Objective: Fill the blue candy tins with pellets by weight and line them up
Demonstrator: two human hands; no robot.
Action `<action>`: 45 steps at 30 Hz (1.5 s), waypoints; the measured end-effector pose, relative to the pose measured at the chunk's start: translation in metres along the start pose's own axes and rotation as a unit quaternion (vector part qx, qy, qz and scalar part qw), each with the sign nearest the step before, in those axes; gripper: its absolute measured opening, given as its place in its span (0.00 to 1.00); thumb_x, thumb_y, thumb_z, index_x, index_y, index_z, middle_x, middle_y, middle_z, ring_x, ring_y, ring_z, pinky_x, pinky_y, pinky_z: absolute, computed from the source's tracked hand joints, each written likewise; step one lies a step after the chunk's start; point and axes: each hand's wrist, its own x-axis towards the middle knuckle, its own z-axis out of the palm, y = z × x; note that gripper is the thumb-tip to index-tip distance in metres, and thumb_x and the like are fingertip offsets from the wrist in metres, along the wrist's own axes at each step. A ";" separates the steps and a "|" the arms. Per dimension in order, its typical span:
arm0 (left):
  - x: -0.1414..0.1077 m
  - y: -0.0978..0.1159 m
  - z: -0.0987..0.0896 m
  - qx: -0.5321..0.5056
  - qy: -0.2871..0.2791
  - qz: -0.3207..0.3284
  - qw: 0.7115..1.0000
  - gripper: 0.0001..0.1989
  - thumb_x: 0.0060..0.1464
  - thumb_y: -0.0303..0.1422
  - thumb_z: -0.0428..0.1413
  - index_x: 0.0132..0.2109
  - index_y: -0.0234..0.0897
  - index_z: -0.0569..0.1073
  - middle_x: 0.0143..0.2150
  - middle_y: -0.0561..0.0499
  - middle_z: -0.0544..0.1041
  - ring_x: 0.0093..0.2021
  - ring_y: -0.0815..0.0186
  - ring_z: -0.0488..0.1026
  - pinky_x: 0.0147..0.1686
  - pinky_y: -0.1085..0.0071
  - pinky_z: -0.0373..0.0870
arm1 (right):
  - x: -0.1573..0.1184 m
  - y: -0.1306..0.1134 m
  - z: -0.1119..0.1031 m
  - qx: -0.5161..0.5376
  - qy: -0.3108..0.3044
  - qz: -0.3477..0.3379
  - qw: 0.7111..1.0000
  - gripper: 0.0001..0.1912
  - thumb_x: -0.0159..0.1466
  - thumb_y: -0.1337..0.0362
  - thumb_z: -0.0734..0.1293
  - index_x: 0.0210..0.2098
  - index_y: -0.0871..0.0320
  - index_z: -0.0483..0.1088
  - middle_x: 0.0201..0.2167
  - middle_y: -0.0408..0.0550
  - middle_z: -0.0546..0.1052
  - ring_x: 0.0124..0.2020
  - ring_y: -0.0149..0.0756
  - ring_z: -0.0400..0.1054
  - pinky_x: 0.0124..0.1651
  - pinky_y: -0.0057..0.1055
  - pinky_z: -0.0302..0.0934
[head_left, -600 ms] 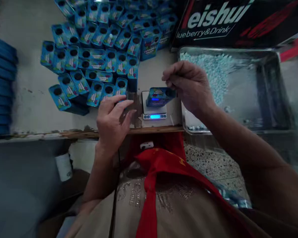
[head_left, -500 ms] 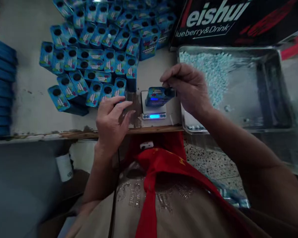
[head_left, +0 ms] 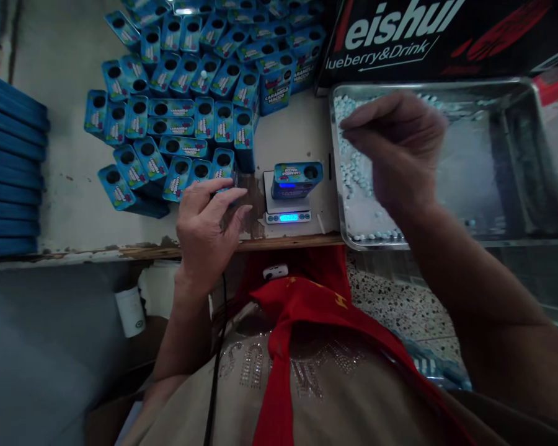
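Observation:
A blue tin (head_left: 297, 175) with a round dark hole in its top stands on a small digital scale (head_left: 288, 207) with a lit display. To the scale's left, my left hand (head_left: 209, 232) rests at the table edge, fingers apart and holding nothing, close to the nearest blue tins (head_left: 177, 176). My right hand (head_left: 395, 148) is over the left part of a metal tray (head_left: 446, 244) of small pale-blue candies (head_left: 353, 167). Its thumb and forefinger are pinched together, and whatever may be between them is too small to make out.
Many blue tins (head_left: 134, 114) stand grouped at the back left. Blue stacked containers (head_left: 9, 167) are at the far left. Behind the tray is a black printed box (head_left: 400, 43). A white cup (head_left: 130, 311) sits below the table's edge.
My right hand has moved right, from above the tin on the scale to over the tray, still pinched. The tin's hole is now uncovered. My left hand has hardly moved.

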 end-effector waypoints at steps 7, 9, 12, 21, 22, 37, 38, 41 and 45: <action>0.007 -0.001 -0.002 0.029 -0.006 -0.005 1.000 0.10 0.78 0.38 0.65 0.62 0.54 0.83 0.64 0.47 0.84 0.66 0.47 0.81 0.75 0.41 0.75 | -0.040 0.082 -0.088 -0.306 -0.188 0.075 0.930 0.13 0.67 0.61 0.74 0.49 0.55 0.87 0.42 0.54 0.85 0.32 0.43 0.76 0.43 0.44 0.72; 0.012 0.003 0.001 0.025 -0.011 0.000 1.000 0.10 0.78 0.37 0.65 0.62 0.55 0.83 0.64 0.47 0.84 0.66 0.46 0.81 0.76 0.40 0.75 | -0.054 0.092 -0.090 -0.325 -0.227 0.068 0.916 0.15 0.70 0.61 0.74 0.53 0.56 0.88 0.46 0.56 0.85 0.35 0.43 0.79 0.46 0.43 0.73; 0.017 0.013 0.006 0.015 -0.021 0.007 1.000 0.11 0.77 0.36 0.66 0.61 0.55 0.83 0.64 0.47 0.84 0.67 0.46 0.81 0.79 0.38 0.71 | -0.064 0.090 -0.079 -0.333 -0.258 0.041 0.906 0.17 0.74 0.60 0.72 0.58 0.57 0.87 0.51 0.58 0.85 0.38 0.44 0.81 0.48 0.42 0.74; 0.007 0.019 0.004 0.087 -0.010 0.016 0.996 0.09 0.76 0.36 0.66 0.60 0.51 0.83 0.64 0.48 0.85 0.66 0.49 0.81 0.78 0.39 0.73 | -0.071 0.068 -0.049 -0.448 -0.360 0.045 0.817 0.17 0.78 0.67 0.63 0.49 0.58 0.86 0.48 0.62 0.85 0.44 0.50 0.80 0.39 0.39 0.62; 0.006 0.018 0.003 0.092 -0.012 0.016 0.996 0.10 0.75 0.35 0.67 0.60 0.50 0.83 0.63 0.48 0.85 0.65 0.49 0.82 0.77 0.40 0.74 | -0.071 0.067 -0.047 -0.456 -0.358 0.065 0.812 0.15 0.77 0.66 0.65 0.49 0.58 0.86 0.49 0.62 0.85 0.44 0.50 0.80 0.39 0.39 0.61; 0.007 0.006 0.015 0.066 -0.011 -0.003 0.998 0.09 0.73 0.33 0.66 0.56 0.51 0.85 0.61 0.47 0.87 0.64 0.45 0.82 0.77 0.36 0.72 | -0.011 0.006 -0.035 -0.214 -0.151 0.049 0.964 0.04 0.63 0.65 0.76 0.34 0.49 0.78 0.30 0.43 0.82 0.31 0.42 0.78 0.38 0.39 0.72; 0.008 0.005 0.014 0.061 -0.012 -0.003 0.998 0.09 0.73 0.33 0.66 0.56 0.51 0.85 0.61 0.46 0.87 0.65 0.45 0.82 0.78 0.36 0.72 | -0.003 -0.001 -0.028 -0.203 -0.159 0.035 0.966 0.04 0.64 0.64 0.76 0.34 0.49 0.79 0.30 0.43 0.82 0.32 0.42 0.78 0.38 0.39 0.72; 0.011 0.002 0.009 0.040 -0.020 -0.010 0.999 0.09 0.75 0.35 0.65 0.57 0.51 0.86 0.63 0.45 0.86 0.66 0.44 0.81 0.79 0.35 0.69 | 0.014 -0.013 -0.007 -0.201 -0.205 0.018 0.958 0.03 0.65 0.64 0.77 0.35 0.49 0.80 0.30 0.44 0.82 0.33 0.42 0.78 0.39 0.39 0.73; 0.008 -0.007 0.002 0.041 -0.013 -0.013 0.999 0.08 0.76 0.38 0.65 0.58 0.53 0.85 0.64 0.46 0.85 0.66 0.44 0.81 0.80 0.34 0.68 | 0.023 -0.009 0.001 -0.223 -0.245 0.017 0.944 0.04 0.64 0.67 0.77 0.36 0.51 0.82 0.31 0.44 0.81 0.35 0.43 0.79 0.43 0.39 0.73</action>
